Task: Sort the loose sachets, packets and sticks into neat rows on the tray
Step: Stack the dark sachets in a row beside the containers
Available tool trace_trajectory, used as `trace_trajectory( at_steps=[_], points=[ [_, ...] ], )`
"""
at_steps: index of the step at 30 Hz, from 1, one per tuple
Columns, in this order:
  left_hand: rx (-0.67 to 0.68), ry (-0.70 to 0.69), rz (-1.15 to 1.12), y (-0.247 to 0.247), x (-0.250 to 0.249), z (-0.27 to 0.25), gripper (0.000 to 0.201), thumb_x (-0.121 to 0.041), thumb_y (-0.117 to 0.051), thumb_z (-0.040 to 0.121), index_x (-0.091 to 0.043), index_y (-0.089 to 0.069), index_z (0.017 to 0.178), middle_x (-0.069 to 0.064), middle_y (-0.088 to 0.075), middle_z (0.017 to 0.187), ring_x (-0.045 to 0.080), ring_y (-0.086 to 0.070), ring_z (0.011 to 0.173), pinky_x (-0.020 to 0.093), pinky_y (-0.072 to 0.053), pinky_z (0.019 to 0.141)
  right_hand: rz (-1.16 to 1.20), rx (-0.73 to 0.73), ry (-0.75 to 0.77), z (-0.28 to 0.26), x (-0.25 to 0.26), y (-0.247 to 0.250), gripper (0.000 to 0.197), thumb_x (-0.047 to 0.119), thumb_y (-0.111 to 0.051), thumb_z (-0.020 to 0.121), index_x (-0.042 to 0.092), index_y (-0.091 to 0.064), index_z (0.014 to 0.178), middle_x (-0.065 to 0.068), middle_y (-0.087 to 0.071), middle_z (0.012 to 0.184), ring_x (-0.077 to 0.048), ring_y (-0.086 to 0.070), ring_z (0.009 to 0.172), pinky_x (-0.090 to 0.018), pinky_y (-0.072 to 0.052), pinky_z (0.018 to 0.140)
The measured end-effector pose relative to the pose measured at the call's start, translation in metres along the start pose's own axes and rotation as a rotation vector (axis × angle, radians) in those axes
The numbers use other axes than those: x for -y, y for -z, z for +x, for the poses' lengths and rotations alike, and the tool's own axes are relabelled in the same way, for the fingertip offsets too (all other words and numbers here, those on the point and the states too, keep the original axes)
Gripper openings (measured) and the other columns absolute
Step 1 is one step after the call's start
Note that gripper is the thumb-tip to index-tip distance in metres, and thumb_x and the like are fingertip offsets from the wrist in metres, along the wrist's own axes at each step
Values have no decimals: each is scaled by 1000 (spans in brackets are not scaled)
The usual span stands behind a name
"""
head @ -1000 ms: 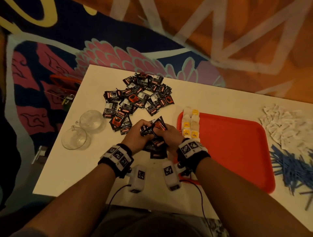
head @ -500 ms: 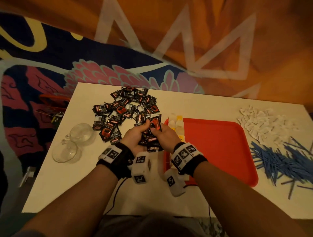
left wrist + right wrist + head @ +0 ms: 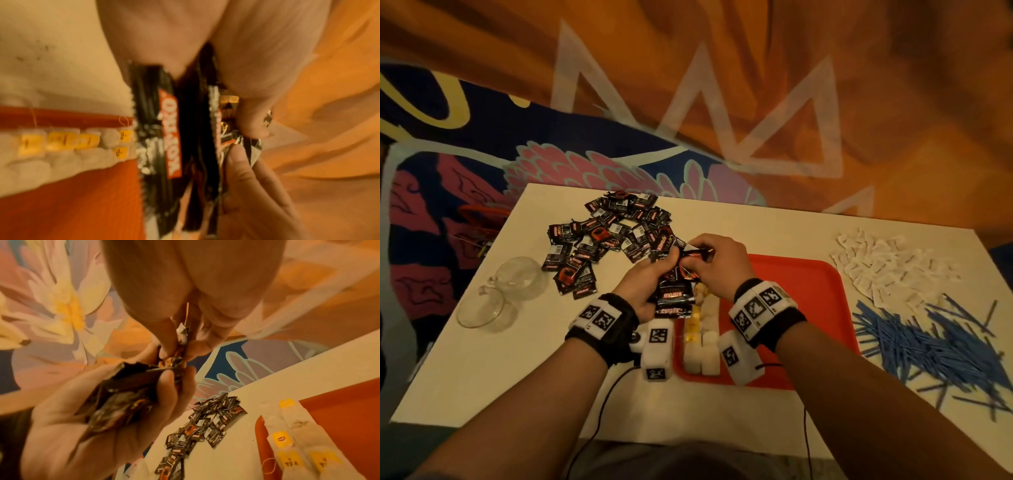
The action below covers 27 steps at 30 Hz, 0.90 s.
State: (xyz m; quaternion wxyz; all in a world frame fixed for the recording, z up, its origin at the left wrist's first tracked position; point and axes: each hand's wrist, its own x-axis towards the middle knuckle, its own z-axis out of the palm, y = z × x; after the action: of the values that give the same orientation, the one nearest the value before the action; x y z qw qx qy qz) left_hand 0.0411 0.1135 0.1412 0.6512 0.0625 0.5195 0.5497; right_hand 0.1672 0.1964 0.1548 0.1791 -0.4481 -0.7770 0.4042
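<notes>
- Coffee sachets (image 3: pixel 674 291): a fanned stack gripped in the left hand (image 3: pixel 643 284), held above the red tray's (image 3: pixel 808 308) left edge.
- Right hand (image 3: pixel 719 263) pinches the top sachet; loose squaring could spill the stack.
- Falling sachets may scatter the tea-bag row (image 3: pixel 702 329) below.

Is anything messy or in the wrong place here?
Yes. The black sachets, white packets and blue sticks lie in jumbled heaps on the table, not the tray. Only the tea bags form neat rows there. Both hands hold a bunch of black sachets.
</notes>
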Motion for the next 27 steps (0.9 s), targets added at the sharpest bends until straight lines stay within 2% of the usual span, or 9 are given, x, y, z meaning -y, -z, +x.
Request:
trace_trajectory(
  at_steps=[4,7,9,13,17,20,23,25,27],
  points=[
    [-9,-56,-67,-26,14,-3,65,-41,-67,84,-3,-54,135,26,-65,115,37,-68,88,51,-56,81,22,2,-74,1,-16,22,13,25,-70,89,18,-75,99,6,-67,87,-8,-60,78,-23,-47,75],
    [-60,-125,-102,-49,27,-6,63,-32,-72,81,-2,-55,134,27,-63,125,37,-70,94,49,-59,79,-17,45,-62,-4,-24,37,17,27,-62,95,17,-76,96,4,-70,92,-7,-57,78,-15,-36,68],
    [-109,-184,-151,-62,34,-3,56,-26,-71,83,-1,-58,131,28,-64,124,37,-70,93,48,-60,76,-15,82,-61,-10,-28,44,19,26,-59,96,17,-75,93,4,-69,88,-4,-54,70,-10,-34,58],
    [-129,-254,-165,-85,47,1,28,-12,-63,94,-1,-61,120,26,-68,108,35,-71,86,49,-60,77,66,5,-107,-17,-41,54,9,26,-67,90,19,-72,90,0,-70,91,-14,-62,83,-20,-42,69],
    [-210,-283,-53,-97,61,3,28,-7,-61,95,1,-60,121,18,-70,92,33,-69,77,48,-57,78,110,20,-119,-25,-53,67,18,26,-73,85,20,-58,94,0,-64,82,-16,-63,72,-18,-41,51],
    [-265,-280,54,-101,64,3,19,-5,-63,93,0,-64,112,16,-69,86,31,-68,72,44,-57,73,-1,119,49,-37,-60,80,35,38,-77,80,22,-56,103,2,-60,97,-17,-58,92,-27,-48,73],
    [-277,-290,152,-106,63,0,18,-2,-62,92,-5,-67,110,20,-69,95,30,-68,76,39,-56,72,-246,306,297,-47,-55,96,95,56,-86,59,34,-38,138,1,-33,147,-20,-31,136,-37,-36,109],
    [-206,-238,135,-112,63,-4,22,1,-57,93,-6,-65,112,23,-69,98,33,-69,81,42,-57,72,-476,435,409,-49,-48,97,116,60,-86,55,41,-19,148,3,-7,161,-25,-5,149,-46,-25,115],
    [-114,-142,73,-123,64,-9,24,-1,-51,96,-8,-62,115,23,-69,99,35,-69,84,43,-57,68,-625,525,441,-48,-48,94,120,62,-84,56,40,-13,150,1,-1,163,-32,2,150,-54,-22,116]
  ],
)
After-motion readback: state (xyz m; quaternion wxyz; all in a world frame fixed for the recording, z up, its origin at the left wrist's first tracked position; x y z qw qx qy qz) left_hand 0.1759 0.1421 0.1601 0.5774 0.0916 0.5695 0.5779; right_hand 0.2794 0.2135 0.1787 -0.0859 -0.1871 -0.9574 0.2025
